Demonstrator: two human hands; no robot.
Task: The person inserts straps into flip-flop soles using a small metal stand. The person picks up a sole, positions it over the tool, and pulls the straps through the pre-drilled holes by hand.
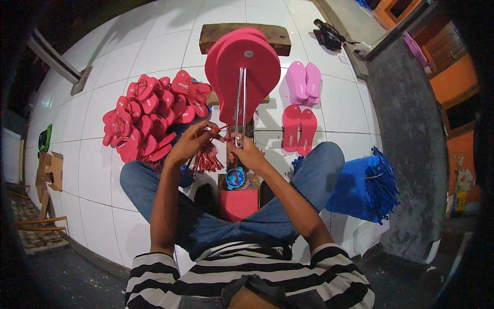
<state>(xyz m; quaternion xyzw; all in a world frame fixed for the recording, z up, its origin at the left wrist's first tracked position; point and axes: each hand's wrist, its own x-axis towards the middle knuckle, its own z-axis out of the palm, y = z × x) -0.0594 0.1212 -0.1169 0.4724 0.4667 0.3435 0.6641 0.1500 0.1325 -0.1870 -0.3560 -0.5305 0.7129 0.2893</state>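
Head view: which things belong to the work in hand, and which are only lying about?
Belonging, it seems:
red sole in front
long metal tool in right hand
thin red strap at left hand
red strap bundle
red footwear pile

Apparently lying about:
cardboard box
black bundle, upper right
green-and-black item, left

soles (260,77): red | tool (239,98): silver | shirt (247,268): black-and-white stripes | jeans (319,170): blue

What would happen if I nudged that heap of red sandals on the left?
The heap of red sandals would probably slump, since they lie jumbled at many angles. Its lowest ones might slide, as the floor tiles look smooth and glossy.
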